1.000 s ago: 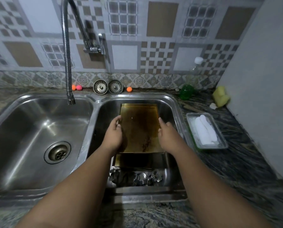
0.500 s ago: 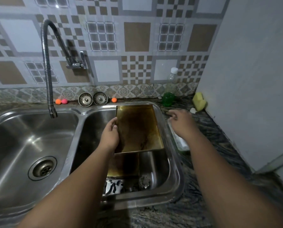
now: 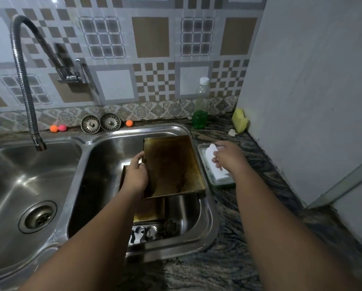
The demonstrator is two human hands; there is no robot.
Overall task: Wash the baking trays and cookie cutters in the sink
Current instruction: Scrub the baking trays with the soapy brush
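**One hand on the tray, the other at the soap dish**

The person stands at a double steel sink [image 3: 207, 219]. The left hand [image 3: 136, 177] grips the left edge of a brown, stained baking tray [image 3: 173, 166], thumb on top and the fingers curled under the rim. This tray is tilted over the right basin, and its far right corner rests on the sink rim at about 1 o'clock from the hand. Under it lies a second tray [image 3: 148, 208], flat on the basin floor. At 6 o'clock from this one, near the front wall of the basin, the metal cookie cutters [image 3: 146, 235] lie in a small heap.

The right hand [image 3: 228, 158] is over a small clear dish [image 3: 203, 162] on the counter, just beside the sink at 3 o'clock. Its fingers are bent down on a white bar [image 3: 210, 151] in the dish; I cannot tell if they pinch it already. The faucet [image 3: 37, 141] hangs over the left basin.
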